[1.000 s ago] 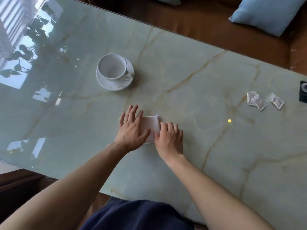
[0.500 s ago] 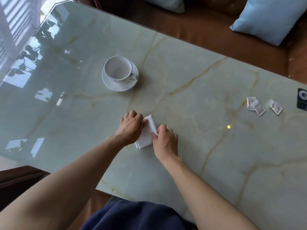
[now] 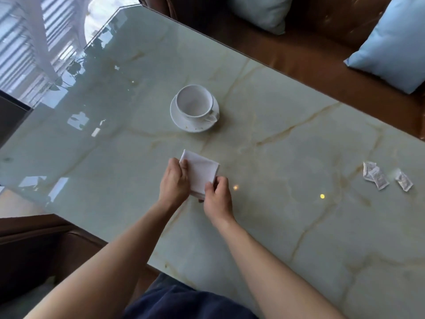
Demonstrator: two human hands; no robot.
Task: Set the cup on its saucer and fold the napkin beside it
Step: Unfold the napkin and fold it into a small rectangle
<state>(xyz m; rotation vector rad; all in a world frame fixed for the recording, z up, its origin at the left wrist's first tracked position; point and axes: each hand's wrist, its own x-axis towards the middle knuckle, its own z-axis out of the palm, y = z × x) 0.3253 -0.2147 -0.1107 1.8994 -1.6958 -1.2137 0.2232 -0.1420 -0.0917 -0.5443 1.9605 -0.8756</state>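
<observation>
A white cup (image 3: 194, 101) stands upright on its white saucer (image 3: 195, 126) near the middle of the pale green marble table (image 3: 287, 226), handle to the right. Nearer to me is a white napkin (image 3: 201, 171), folded into a small square and turned at an angle. My left hand (image 3: 174, 183) pinches its left edge. My right hand (image 3: 217, 199) grips its near right corner. Whether the napkin touches the table I cannot tell; my hands hide its near edge.
Three small white sachets (image 3: 379, 177) lie on the table at the right. A brown leather sofa (image 3: 322, 54) with light blue cushions (image 3: 395, 44) runs along the far side. The table's near edge is at my lap.
Both hands went from pressing flat on the napkin to pinching its edges. The napkin has turned to an angle and more of it shows. The head camera has shifted.
</observation>
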